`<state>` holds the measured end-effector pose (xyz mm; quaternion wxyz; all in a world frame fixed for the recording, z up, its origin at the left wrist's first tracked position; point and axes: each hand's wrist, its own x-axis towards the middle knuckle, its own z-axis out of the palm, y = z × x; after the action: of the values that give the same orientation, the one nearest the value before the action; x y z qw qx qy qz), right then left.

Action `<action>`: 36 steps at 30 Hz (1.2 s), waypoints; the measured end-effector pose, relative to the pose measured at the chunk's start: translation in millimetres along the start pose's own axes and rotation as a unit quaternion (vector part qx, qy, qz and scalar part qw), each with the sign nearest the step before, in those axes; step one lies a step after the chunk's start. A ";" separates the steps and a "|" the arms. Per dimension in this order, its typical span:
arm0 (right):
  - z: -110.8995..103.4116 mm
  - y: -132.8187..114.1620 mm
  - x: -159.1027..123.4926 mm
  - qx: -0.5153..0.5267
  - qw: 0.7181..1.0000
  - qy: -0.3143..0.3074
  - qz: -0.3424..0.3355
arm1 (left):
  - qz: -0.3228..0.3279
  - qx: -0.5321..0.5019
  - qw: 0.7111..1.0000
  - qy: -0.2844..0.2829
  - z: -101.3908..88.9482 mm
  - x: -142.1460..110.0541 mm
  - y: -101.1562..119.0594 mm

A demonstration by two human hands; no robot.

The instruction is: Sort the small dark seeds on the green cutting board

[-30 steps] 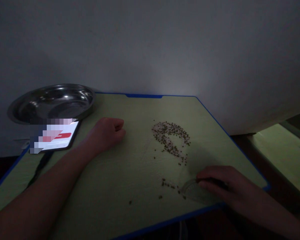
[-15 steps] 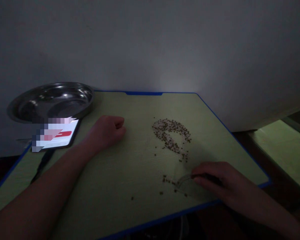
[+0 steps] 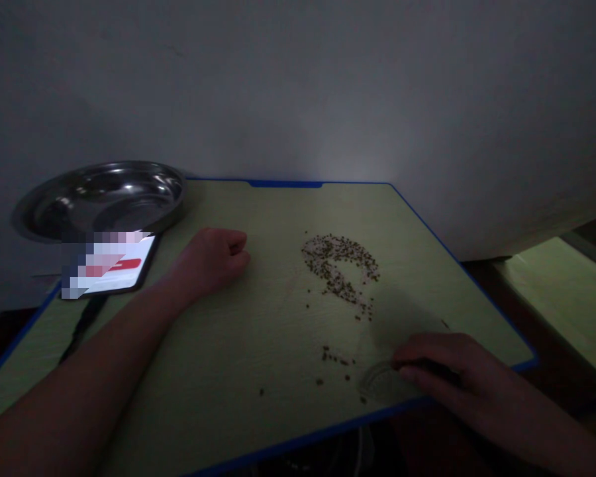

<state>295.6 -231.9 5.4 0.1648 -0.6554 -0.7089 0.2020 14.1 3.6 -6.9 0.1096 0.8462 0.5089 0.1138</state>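
My left hand (image 3: 216, 258) rests on the table, fingers curled into a loose fist, with nothing showing in it. Near the front right edge, my right hand (image 3: 440, 364) pinches a clear, curved-edged piece (image 3: 376, 380) between thumb and fingers; its full shape is too faint to tell. Just left of this piece lie a few scattered dark grains (image 3: 335, 358). Farther back, between my hands, spreads a patch of small dark and pale grains (image 3: 338, 252), with a bare gap inside it.
The pale table (image 3: 258, 205) has a blue rim and stands against a grey wall (image 3: 298, 86). A wide steel basin (image 3: 124, 172) sits at the back left. In front of it is a lit phone or tablet (image 3: 119, 281), with a dark strap or cable (image 3: 87, 324) nearby.
My right hand has shifted slightly right and toward the front edge with the clear piece, away from the scattered grains. The left hand stays put.
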 end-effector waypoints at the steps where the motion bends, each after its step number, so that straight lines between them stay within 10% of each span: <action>1: 0.3 -1.1 0.0 0.003 1.000 -0.002 -0.002 | 0.000 -0.001 1.000 0.001 -0.2 0.0 0.1; 36: -0.8 -7.8 20.7 0.027 0.999 0.022 0.034 | -0.005 0.021 1.000 -0.023 -3.5 -1.4 5.5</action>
<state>287.4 -211.7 9.4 0.1913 -0.6784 -0.6769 0.2120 17.0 0.1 -2.1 0.1042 0.8482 0.5125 0.0834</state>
